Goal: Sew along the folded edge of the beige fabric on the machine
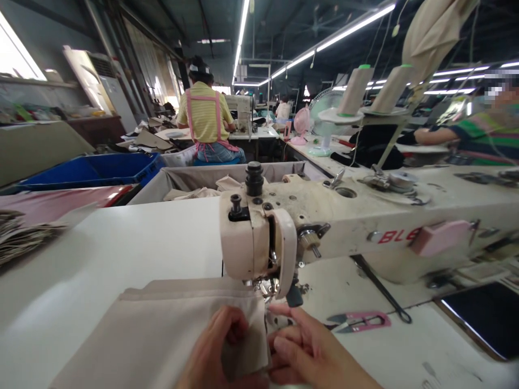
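Observation:
A beige fabric piece [133,329] lies on the white table, its seamed far edge reaching under the needle area of the sewing machine [243,237]. My left hand [214,346] rests over the fabric's right part, fingers curled inward and closed on it. At the fabric's right edge, my right hand [308,346] has its lower fingers bent against the cloth. Its index finger points toward the presser foot, just below the machine head. Where the fingertips meet the cloth is partly hidden. Pink thread snips [367,321] lie to the right of my right hand.
A dark metal tool [383,289] and a phone [482,319] lie at the right. Behind the machine stands a cloth-lined bin [194,175] holding fabric, beside a blue crate [89,170]. Thread cones [354,89] stand above. One co-worker [206,113] sits ahead, another at right.

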Tool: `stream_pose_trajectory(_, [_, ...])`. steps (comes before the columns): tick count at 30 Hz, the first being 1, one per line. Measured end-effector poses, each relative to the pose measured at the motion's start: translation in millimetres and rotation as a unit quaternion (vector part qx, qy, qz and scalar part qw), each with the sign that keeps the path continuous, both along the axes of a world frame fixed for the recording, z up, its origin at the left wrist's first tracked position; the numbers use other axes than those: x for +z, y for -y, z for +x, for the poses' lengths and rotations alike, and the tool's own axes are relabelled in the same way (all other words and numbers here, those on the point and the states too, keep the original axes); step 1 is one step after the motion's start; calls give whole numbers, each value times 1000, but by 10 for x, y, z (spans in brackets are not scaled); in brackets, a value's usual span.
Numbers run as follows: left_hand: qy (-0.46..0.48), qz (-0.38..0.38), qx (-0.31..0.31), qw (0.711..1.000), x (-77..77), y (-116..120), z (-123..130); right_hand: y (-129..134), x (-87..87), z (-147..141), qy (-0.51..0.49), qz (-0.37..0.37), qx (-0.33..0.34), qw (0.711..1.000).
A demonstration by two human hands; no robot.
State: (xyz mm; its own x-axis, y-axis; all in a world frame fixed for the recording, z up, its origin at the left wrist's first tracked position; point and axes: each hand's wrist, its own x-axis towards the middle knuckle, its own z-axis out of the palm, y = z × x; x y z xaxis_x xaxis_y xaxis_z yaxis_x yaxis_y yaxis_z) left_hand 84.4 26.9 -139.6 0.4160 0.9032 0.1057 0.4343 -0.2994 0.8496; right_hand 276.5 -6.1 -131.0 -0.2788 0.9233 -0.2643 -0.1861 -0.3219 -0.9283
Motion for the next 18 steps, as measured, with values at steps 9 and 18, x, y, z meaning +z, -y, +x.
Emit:
stream_pose_trajectory(9, [15,-21,-19,999,72,-25,-21,81,-76,-149,-105,-64,-14,992])
stream_pose_trajectory(18, [-83,355,-74,928,12,98,21,78,7,-258,-68,-125,-27,989])
